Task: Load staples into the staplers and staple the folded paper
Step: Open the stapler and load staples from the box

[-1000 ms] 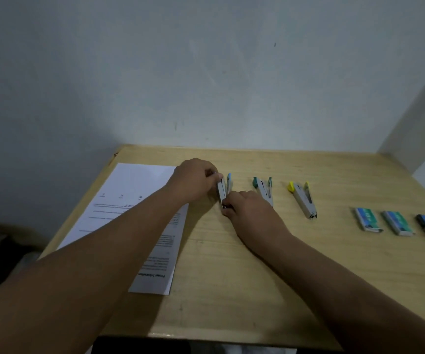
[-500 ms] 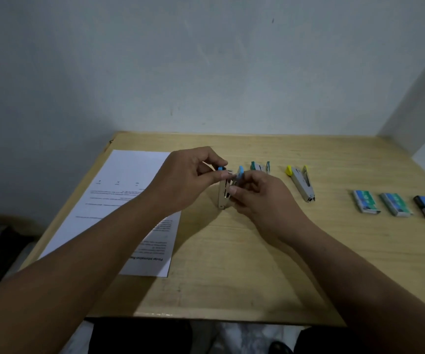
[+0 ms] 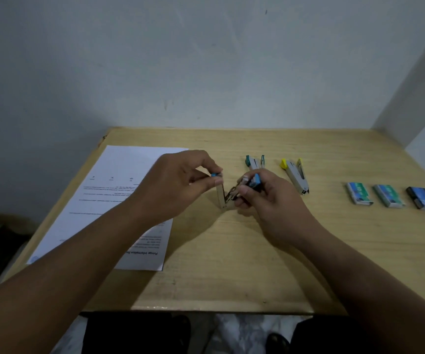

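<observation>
A small blue-tipped stapler (image 3: 225,194) is held above the wooden table (image 3: 231,251), spread open in a V. My left hand (image 3: 178,185) pinches its left arm near the blue tip. My right hand (image 3: 265,198) grips the other arm with the blue end. A green-tipped stapler (image 3: 254,161) and a yellow-tipped stapler (image 3: 295,175) lie on the table behind my right hand. Three staple boxes lie at the right: two green-blue ones (image 3: 359,193) (image 3: 388,196) and a dark blue one (image 3: 422,198). A printed paper sheet (image 3: 119,190) lies at the left, partly under my left forearm.
A pale wall stands right behind the table's far edge, and a wall corner (image 3: 416,103) rises at the right. The table's near edge runs just above my lap. The floor shows dark at the far left.
Both hands have lifted the blue-tipped stapler off the table and spread its two arms apart into a V. The camera view has tilted down a little.
</observation>
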